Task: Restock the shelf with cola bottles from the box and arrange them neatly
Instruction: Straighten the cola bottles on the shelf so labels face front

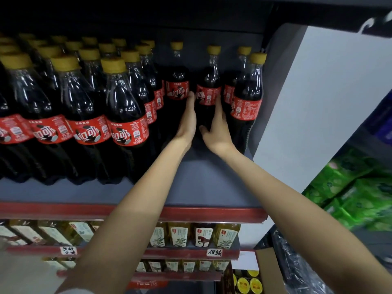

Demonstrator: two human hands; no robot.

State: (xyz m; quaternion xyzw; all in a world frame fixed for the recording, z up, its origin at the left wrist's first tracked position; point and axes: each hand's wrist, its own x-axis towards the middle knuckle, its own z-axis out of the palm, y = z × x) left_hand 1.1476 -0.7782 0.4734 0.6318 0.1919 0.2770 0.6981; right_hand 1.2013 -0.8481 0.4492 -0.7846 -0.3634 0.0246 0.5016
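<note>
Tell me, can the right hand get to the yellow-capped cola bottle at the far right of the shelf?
Probably yes. The right hand is already beside that yellow-capped cola bottle with the red label, its fingers resting on the neighbouring bottle, and nothing stands between them.

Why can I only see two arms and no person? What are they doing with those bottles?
The camera sits on the person's head and looks down and forward, so you see only their arms. They stand at a shop shelf full of cola bottles with yellow caps. Both hands reach to one cola bottle near the back. The left hand lies flat against its left side and the right hand against its right side, fingers straight. Down at the bottom right is a cardboard box with more yellow caps showing inside. Lower shelves hold yellowish drink bottles.
</note>
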